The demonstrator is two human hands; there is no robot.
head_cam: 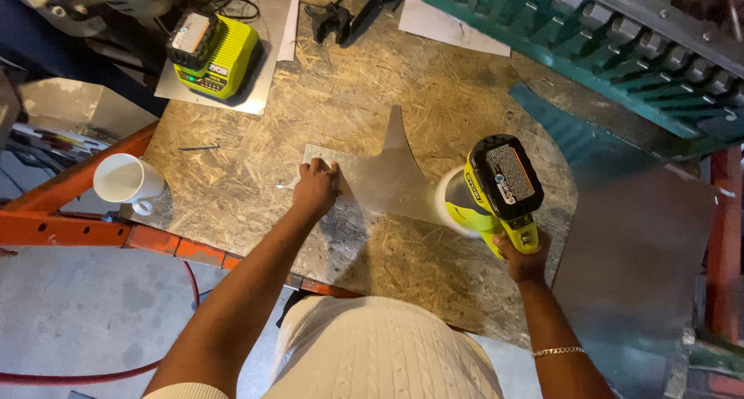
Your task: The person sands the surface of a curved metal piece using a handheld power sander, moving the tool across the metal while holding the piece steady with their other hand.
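Note:
My left hand presses flat on the left corner of a thin grey metal sheet with a curved, pointed outline, lying on a chipboard worktop. My right hand grips the handle of a lime-green cordless power tool with a black battery on top. The tool's round white head blurs over the sheet's right edge. A thin bracelet circles my right wrist.
A lime-green battery charger sits on a metal plate at the back left. A white mug stands on the orange frame at the left. A large metal sheet lies to the right, below a green machine. A red hose runs over the floor.

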